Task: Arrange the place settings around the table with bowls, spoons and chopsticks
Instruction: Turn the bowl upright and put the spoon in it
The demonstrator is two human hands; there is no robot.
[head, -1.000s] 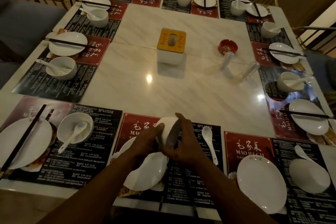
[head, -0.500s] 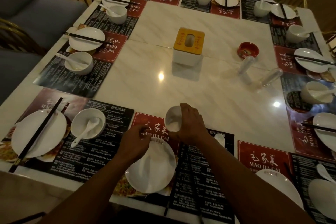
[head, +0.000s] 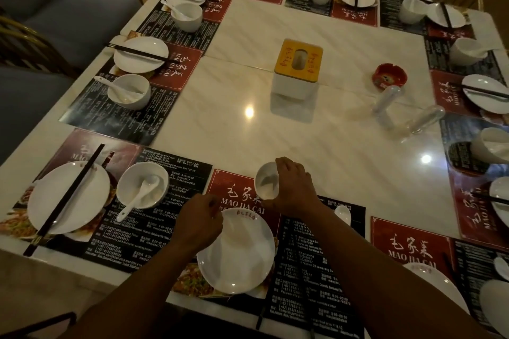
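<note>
Fingers of the right hand curl round the empty, tilted bowl just beyond the empty plate. Left hand fingers curl at that plate's rim; whether they pinch it, I cannot tell. A spoon lies by the right wrist.

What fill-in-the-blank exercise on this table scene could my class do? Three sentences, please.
The right hand grips a small white ____.
The left hand touches the rim of a white ____.
The ashtray on the table is coloured ____.
Missing words: bowl; plate; red.
</note>
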